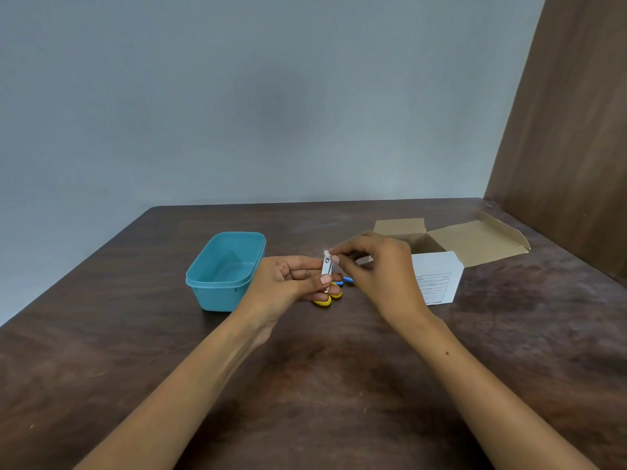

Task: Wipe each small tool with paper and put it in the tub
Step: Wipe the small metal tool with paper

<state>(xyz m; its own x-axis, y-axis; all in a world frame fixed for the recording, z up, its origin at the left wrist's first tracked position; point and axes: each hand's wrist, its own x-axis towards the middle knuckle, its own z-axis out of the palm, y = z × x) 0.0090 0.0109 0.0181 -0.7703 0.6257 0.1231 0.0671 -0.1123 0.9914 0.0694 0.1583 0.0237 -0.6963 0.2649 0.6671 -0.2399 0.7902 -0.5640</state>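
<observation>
Above the worktop centre, left hand pinches a small metal nail clipper upright between thumb and fingers. Right hand has its fingers closed on the clipper's top end with a scrap of white paper; looks like wiping in progress. Teal tub sits just left of the hands, nothing visible inside. Yellow-handled scissors and a blue item lie under the hands, mostly hidden. Open cardboard box to the right. Risks: paper scrap is tiny, so it could slip off and bare fingertips would smear the metal; light two-point pinch could let the clipper twist out and drop onto the scissors.
</observation>
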